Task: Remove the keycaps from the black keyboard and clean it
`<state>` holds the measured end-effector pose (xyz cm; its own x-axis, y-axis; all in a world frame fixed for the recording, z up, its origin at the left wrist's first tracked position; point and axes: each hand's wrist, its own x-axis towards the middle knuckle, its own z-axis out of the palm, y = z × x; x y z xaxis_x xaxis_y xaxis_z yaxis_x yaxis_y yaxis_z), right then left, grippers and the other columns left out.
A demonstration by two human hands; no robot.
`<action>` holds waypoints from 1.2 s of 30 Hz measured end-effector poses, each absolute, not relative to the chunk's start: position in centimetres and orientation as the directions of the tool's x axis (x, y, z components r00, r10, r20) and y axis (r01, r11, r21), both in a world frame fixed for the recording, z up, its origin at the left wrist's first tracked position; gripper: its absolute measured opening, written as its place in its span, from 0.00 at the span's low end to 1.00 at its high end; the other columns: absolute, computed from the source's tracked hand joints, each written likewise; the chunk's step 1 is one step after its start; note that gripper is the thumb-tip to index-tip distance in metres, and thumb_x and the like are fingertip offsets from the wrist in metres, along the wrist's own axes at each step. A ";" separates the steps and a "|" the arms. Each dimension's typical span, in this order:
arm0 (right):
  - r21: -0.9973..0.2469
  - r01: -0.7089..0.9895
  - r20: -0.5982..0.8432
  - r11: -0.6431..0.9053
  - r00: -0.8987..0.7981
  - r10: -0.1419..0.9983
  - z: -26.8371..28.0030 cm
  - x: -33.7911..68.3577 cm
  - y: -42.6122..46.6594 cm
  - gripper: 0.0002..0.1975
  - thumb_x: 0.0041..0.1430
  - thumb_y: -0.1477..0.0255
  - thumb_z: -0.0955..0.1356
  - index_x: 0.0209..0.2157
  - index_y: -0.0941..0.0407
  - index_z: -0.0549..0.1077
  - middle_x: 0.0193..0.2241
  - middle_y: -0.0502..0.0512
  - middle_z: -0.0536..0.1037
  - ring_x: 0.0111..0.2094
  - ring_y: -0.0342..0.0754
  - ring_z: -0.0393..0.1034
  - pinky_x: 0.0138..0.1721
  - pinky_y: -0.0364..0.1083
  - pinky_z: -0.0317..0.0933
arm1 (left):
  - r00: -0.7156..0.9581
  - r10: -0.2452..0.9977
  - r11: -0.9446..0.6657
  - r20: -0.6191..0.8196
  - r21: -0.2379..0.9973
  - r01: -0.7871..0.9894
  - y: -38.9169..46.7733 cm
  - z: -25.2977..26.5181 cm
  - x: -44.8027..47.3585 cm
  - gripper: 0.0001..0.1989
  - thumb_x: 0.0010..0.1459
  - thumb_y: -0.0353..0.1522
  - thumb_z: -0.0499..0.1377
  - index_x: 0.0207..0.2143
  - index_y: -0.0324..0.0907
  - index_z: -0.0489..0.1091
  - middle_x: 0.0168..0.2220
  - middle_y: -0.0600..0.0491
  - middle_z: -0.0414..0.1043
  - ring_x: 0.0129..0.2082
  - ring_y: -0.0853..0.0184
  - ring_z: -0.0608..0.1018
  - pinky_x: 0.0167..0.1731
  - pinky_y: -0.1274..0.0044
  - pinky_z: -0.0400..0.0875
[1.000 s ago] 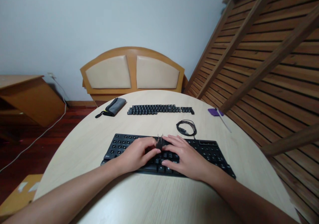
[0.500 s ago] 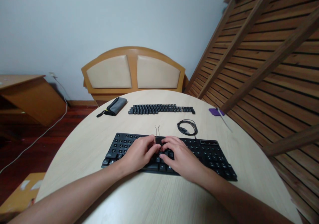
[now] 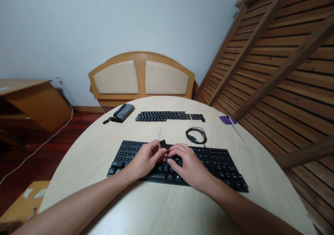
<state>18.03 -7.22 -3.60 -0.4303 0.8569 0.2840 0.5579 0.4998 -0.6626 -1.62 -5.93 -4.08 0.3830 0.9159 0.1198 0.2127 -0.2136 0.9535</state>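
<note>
A black-handled wire keycap puller is pinched in my left hand, its two thin wire hooks pointing away from me and its near end angled down between my hands. My right hand is curled close beside it, with fingertips meeting at the puller's near end. Whatever sits between those fingertips is too small and covered to make out. Both hands are over the middle of a black keyboard. Keycaps are off in its upper left part, leaving bare key posts, while caps remain along the bottom row and at the right.
Loose black keycaps lie in rows beyond the keyboard. A coiled cable rests behind it. A grey pouch is at back left; a purple piece with a white cable tie is at right on the round table.
The puller has lifted slightly and tilted left, so more of its handle shows. My left hand has shifted a little left; my right hand stays nearly in place.
</note>
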 end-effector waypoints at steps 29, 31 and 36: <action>-0.878 0.331 0.203 0.347 -0.398 0.895 -3.4 18.7 -7.5 0.12 0.56 0.74 0.73 0.43 0.53 0.74 0.41 0.52 0.81 0.44 0.49 0.76 0.49 0.49 0.68 | 0.293 0.927 -0.340 0.234 0.854 0.394 -7.3 -3.7 -1.9 0.14 0.64 0.40 0.59 0.32 0.39 0.72 0.27 0.52 0.77 0.26 0.67 0.76 0.26 0.77 0.66; -0.853 0.362 0.219 0.376 -0.405 0.888 -3.6 18.7 -7.6 0.13 0.57 0.73 0.73 0.44 0.53 0.73 0.42 0.52 0.81 0.45 0.49 0.76 0.50 0.49 0.68 | 0.276 0.935 -0.318 0.220 0.867 0.384 -7.2 -3.8 -2.0 0.14 0.64 0.41 0.59 0.31 0.40 0.71 0.27 0.52 0.77 0.26 0.67 0.76 0.26 0.77 0.66; -0.685 0.482 0.323 0.547 -0.471 0.821 -3.4 18.7 -7.9 0.08 0.62 0.72 0.71 0.44 0.51 0.74 0.42 0.51 0.81 0.46 0.50 0.75 0.51 0.52 0.66 | 0.286 0.938 -0.281 0.196 0.914 0.294 -7.1 -3.8 -1.9 0.13 0.64 0.39 0.58 0.31 0.40 0.68 0.29 0.52 0.78 0.29 0.66 0.77 0.30 0.76 0.69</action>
